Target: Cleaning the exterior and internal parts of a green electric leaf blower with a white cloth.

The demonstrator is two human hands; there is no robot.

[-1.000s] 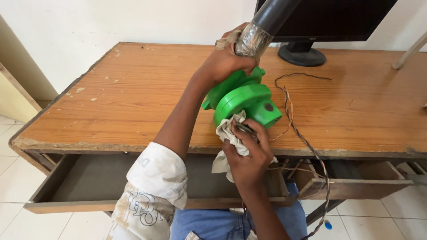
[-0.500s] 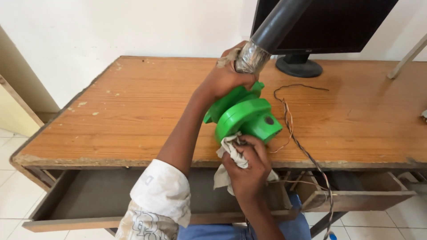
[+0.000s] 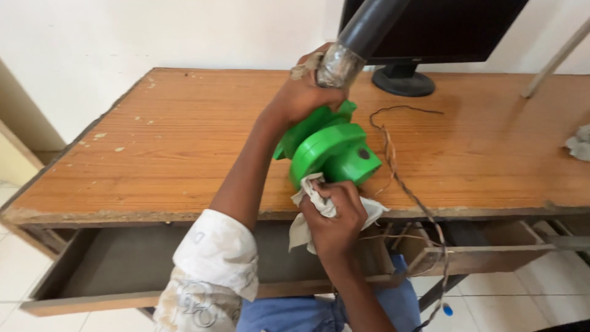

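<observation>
A green plastic blower [image 3: 332,150] rests on the wooden desk [image 3: 184,141] near its front edge. A black pipe [image 3: 362,27] with a foil-wrapped joint rises from it toward the upper right. My left hand [image 3: 304,95] grips the blower at the base of that pipe. My right hand [image 3: 335,215] is closed on a crumpled whitish cloth [image 3: 313,197], which it presses against the blower's lower front face. Part of the cloth hangs below the desk edge.
A twisted wire [image 3: 399,166] runs from the blower over the desk edge to the floor. A black monitor [image 3: 430,27] stands at the back. Two drawers hang open below: a wide one [image 3: 117,264] at left, a smaller one [image 3: 485,249] at right. Another rag [image 3: 579,142] lies far right.
My right hand has slid the cloth slightly down and left along the blower's front. The view has shifted a little; my left hand keeps its grip.
</observation>
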